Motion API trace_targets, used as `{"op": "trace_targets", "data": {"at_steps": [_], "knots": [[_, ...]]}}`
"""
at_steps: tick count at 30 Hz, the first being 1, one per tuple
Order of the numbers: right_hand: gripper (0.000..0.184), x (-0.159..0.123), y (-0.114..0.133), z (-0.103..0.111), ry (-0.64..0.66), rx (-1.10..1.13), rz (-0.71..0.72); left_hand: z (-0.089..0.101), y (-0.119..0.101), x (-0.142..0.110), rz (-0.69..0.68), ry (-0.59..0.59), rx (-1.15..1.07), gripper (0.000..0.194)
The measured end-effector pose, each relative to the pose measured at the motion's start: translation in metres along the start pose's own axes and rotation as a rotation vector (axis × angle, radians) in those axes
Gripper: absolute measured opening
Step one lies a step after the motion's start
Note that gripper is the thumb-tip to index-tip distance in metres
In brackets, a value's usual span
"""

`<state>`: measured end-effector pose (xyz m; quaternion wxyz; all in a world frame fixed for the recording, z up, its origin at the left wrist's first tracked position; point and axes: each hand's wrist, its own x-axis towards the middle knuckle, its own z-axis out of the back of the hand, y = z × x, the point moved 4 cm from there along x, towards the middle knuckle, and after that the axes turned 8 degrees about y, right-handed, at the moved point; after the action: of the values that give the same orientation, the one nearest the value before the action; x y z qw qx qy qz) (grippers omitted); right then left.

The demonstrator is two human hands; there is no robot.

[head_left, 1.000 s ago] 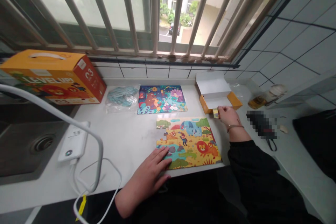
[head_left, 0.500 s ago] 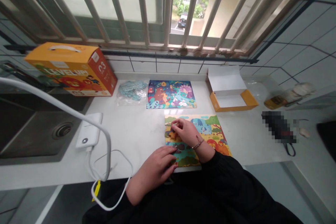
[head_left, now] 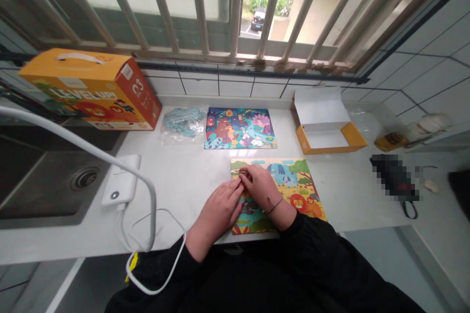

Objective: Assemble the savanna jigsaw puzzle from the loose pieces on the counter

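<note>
A jigsaw puzzle (head_left: pixel 301 181) with elephants, lions and a green tree lies on the counter in front of me. At its upper left part, the fingertips of my right hand (head_left: pixel 260 186) are pinched together on a puzzle piece, mostly hidden by the fingers. My left hand (head_left: pixel 220 208) reaches in from the left, palm down, its fingers stretched out close together. Those fingertips meet the right hand's fingers at the puzzle's left edge. Both hands cover much of the puzzle's left half.
A second, dark blue animal puzzle (head_left: pixel 240 128) lies behind. Beside it are a plastic bag of bluish pieces (head_left: pixel 183 122) and an opened yellow box (head_left: pixel 330 144). An orange carton (head_left: pixel 91 90), a white power bank (head_left: pixel 121 181) and its cable (head_left: pixel 152 220) are left, near the sink (head_left: pixel 47 186).
My left hand has moved up and right from the puzzle's lower left to the right hand's fingertips. The right hand stays nearly in place. The camera view has shifted slightly.
</note>
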<state>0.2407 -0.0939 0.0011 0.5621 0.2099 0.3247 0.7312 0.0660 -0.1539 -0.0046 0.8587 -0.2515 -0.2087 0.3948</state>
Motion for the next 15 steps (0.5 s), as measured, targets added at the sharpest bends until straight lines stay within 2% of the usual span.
{"op": "trace_targets", "data": {"at_steps": [7,12,15], "knots": [[0.011,-0.001,0.002,-0.007,-0.104,-0.036,0.125,-0.002,-0.002,-0.003,-0.045,-0.018,0.206,0.05],[0.016,-0.015,-0.007,0.012,-0.128,-0.064,0.139,-0.001,-0.004,-0.002,-0.029,-0.019,0.266,0.043],[0.016,-0.031,-0.011,0.026,-0.105,-0.13,0.194,-0.002,-0.003,-0.002,-0.017,-0.012,0.282,0.04]]}}
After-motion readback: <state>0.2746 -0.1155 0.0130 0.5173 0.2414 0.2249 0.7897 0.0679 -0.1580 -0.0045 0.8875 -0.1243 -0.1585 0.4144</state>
